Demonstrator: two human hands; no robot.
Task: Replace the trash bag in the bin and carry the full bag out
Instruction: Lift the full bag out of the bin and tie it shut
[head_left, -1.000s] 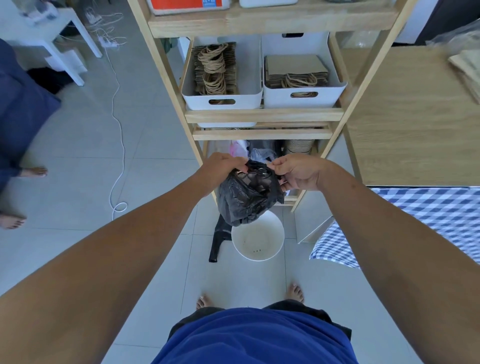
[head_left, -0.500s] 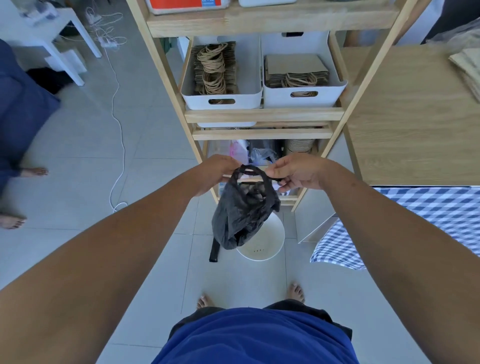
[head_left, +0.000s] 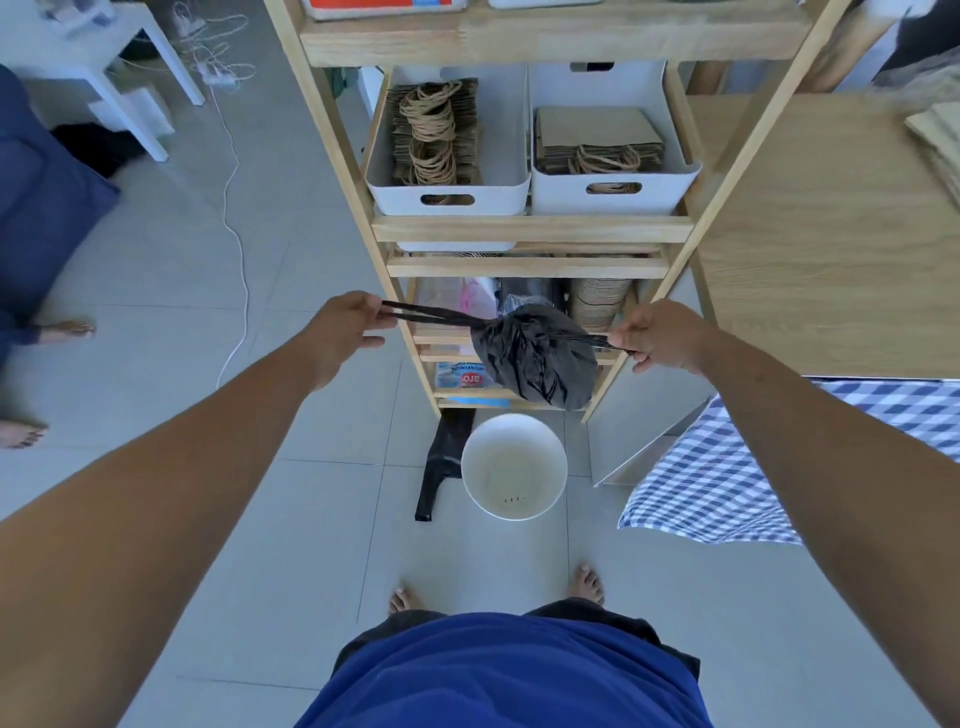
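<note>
A full black trash bag (head_left: 537, 353) hangs in the air in front of the wooden shelf, its two handles stretched out sideways. My left hand (head_left: 347, 332) pinches the left handle, pulled taut. My right hand (head_left: 655, 338) grips the right handle close to the bag. Below, a round white bin (head_left: 513, 466) stands on the tiled floor with no liner in it. A flat black bag (head_left: 442, 457) lies on the floor against the bin's left side.
The wooden shelf unit (head_left: 530, 228) rises directly ahead with white boxes of paper bags. A wooden table (head_left: 831, 234) and checked cloth (head_left: 727, 478) are at the right. Another person's bare feet (head_left: 67, 330) and a white cable (head_left: 236, 249) are on the left floor.
My hands have pulled apart, drawing the bag's handles tight sideways. The bag has swung up and to the right, closing at its top.
</note>
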